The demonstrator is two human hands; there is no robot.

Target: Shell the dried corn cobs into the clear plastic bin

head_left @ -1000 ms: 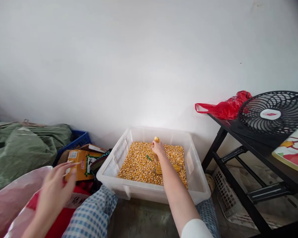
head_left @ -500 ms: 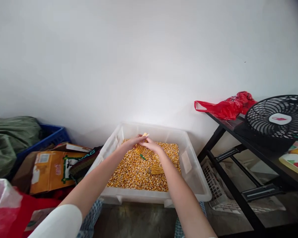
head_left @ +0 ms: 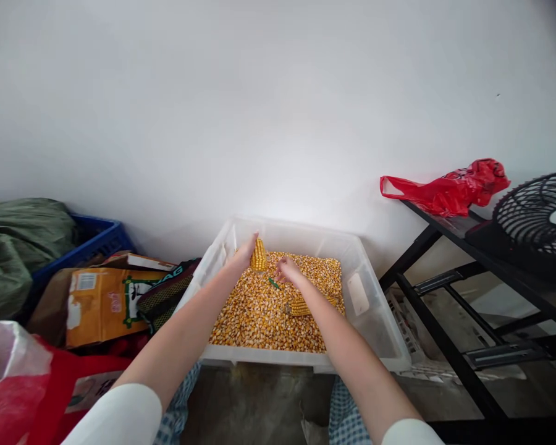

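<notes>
Over the tub (head_left: 264, 355), left hand (head_left: 245, 254) grips the near-upright cob (head_left: 259, 258); right hand (head_left: 288, 270), half-open, hovers just rightward.

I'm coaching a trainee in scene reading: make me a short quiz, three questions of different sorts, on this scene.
1. Which hand holds a corn cob?
2. True or false: No other cob is in view.
3. Fill in: A red plastic bag lies on the black table beside a ____.

Key:
1. The left hand.
2. False; a second cob lies on the loose kernels.
3. Fan.
</notes>
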